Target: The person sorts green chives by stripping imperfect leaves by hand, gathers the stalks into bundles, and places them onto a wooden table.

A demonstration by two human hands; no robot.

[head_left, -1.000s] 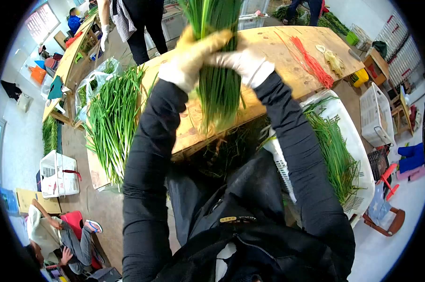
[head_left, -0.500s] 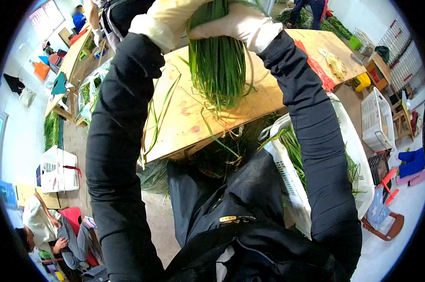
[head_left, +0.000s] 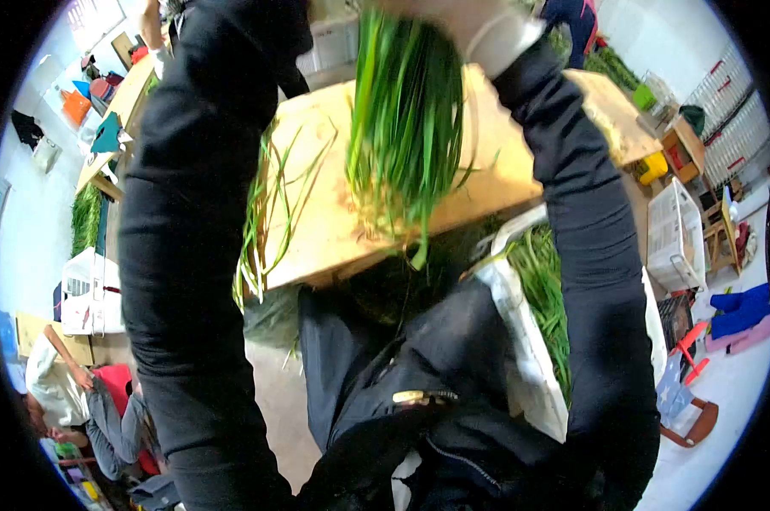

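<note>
A thick bunch of chives (head_left: 406, 119), long flat green leaves with pale lower ends, hangs upright over the front of the wooden table (head_left: 325, 238). At the top edge, my gloved right hand (head_left: 466, 19) is closed round the upper part of the bunch; its fingers are blurred and partly cut off. My left hand lies beyond the top edge, with only the black sleeve (head_left: 202, 213) showing. Several loose leaves (head_left: 274, 200) lie along the table's left side.
A white plastic basket (head_left: 521, 362) of greens (head_left: 540, 281) stands by my right leg, partly behind my arm. A seated person (head_left: 61, 383) is at the lower left, and another person's dark trousers (head_left: 572, 25) show at the top right. White crates (head_left: 675, 230) stand farther right.
The bunch has moved slightly right and nearer to me, its leaves now blurred and looser. My left hand, earlier at the bunch's top, has gone up out of view.
</note>
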